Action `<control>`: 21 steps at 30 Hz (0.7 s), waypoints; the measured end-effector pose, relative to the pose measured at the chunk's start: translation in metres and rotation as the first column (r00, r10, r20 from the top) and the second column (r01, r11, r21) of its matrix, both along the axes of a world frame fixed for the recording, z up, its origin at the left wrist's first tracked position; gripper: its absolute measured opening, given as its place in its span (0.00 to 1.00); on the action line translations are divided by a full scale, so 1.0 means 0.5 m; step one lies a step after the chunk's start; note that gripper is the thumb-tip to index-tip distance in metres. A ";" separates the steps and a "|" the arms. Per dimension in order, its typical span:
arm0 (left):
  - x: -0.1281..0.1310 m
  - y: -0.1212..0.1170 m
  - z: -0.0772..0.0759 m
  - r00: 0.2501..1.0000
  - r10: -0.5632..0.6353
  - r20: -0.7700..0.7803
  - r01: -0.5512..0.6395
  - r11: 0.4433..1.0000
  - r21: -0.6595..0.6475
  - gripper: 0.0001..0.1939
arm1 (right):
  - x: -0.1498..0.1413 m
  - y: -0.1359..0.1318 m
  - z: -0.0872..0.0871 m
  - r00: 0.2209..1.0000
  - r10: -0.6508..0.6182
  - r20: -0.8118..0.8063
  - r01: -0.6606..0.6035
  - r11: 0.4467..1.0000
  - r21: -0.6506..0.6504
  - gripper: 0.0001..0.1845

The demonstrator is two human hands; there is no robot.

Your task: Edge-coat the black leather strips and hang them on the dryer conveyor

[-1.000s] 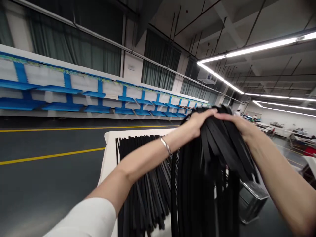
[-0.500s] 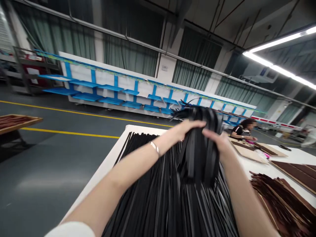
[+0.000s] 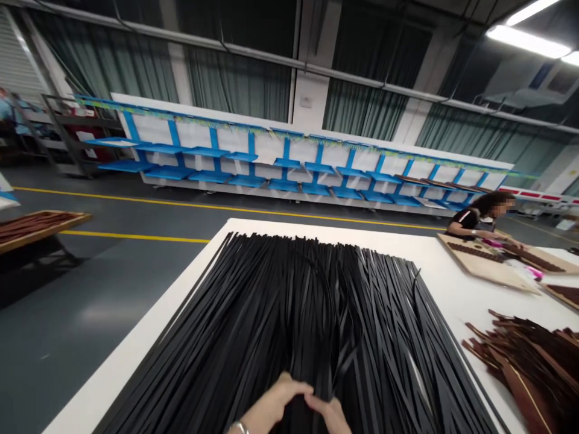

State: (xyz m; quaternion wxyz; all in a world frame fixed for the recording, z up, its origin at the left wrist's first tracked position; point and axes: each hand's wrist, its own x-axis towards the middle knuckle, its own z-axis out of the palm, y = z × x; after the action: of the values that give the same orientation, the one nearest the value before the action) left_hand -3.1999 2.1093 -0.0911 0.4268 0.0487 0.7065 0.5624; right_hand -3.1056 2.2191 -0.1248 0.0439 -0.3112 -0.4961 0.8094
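Long, narrow black strips cover the white table in a thick layer, lying lengthwise away from me. At the bottom edge of the view, my left hand and my right hand come together over the middle of the layer. Their fingertips meet, and both are closed around a bunch of the strips. The undersides of my hands and the near ends of the strips are hidden. A few strips curl up loosely just beyond my hands.
To the right lies a pile of brown strips. A person works behind wooden boards there. Blue shelving runs along the far side. A wooden tray of reddish-brown strips stands at left.
Both hands have come down and back toward me, from holding a bent bundle of black strips up in the air. The bundle now lies among the others. My view has shifted.
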 end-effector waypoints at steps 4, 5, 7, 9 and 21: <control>-0.048 0.036 0.004 0.998 -0.013 0.062 0.007 0.994 0.105 0.21 | 0.013 0.060 -0.006 0.995 -0.035 -0.091 0.033 0.999 -0.022 0.31; -0.051 0.030 0.005 0.998 -0.025 0.061 0.015 0.988 0.151 0.24 | 0.020 0.066 -0.013 0.993 -0.047 -0.107 0.046 0.999 -0.015 0.32; -0.045 0.001 -0.009 0.999 -0.022 0.032 0.017 0.987 0.159 0.28 | 0.037 0.064 -0.037 0.993 -0.046 -0.107 0.044 0.999 -0.023 0.32; -0.027 -0.036 -0.045 0.999 0.026 -0.030 -0.024 0.998 0.065 0.29 | 0.054 0.045 -0.071 0.998 -0.015 -0.060 0.011 0.998 -0.055 0.30; 0.104 0.008 -0.134 0.883 -0.107 -0.458 -0.033 0.957 -0.288 0.34 | 0.085 -0.010 -0.135 1.000 0.021 -0.011 -0.022 0.997 -0.080 0.25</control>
State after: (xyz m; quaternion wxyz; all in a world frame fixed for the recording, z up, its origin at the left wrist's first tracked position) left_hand -3.1479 2.1133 -0.1580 0.2569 0.1344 0.8614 0.4170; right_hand -3.0632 2.2142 -0.1924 0.0252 -0.3033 -0.4663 0.8307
